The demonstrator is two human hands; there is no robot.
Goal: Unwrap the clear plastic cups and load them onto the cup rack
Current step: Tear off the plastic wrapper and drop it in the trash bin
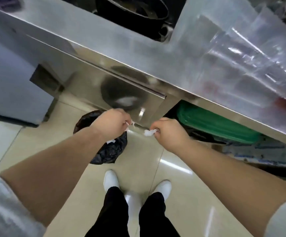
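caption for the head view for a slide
Both hands, left and right, pinch crumpled white scraps above a black-lined bin.

The counter [138,53] is a silvery, brushed steel grey, streaked with pale reflections. The sleeve of cups [251,53] lying on it is clear with a faint lilac cast and white glints. The bin liner [108,151] is glossy black. A crate [216,122] under the counter is bright green. The floor tiles [138,161] are glossy cream-beige with thin dark joints. The scraps [149,132] pinched in the fingers are white. The shoes [110,180] are white, the trousers [111,212] black, the shirt sleeves [5,212] light grey.
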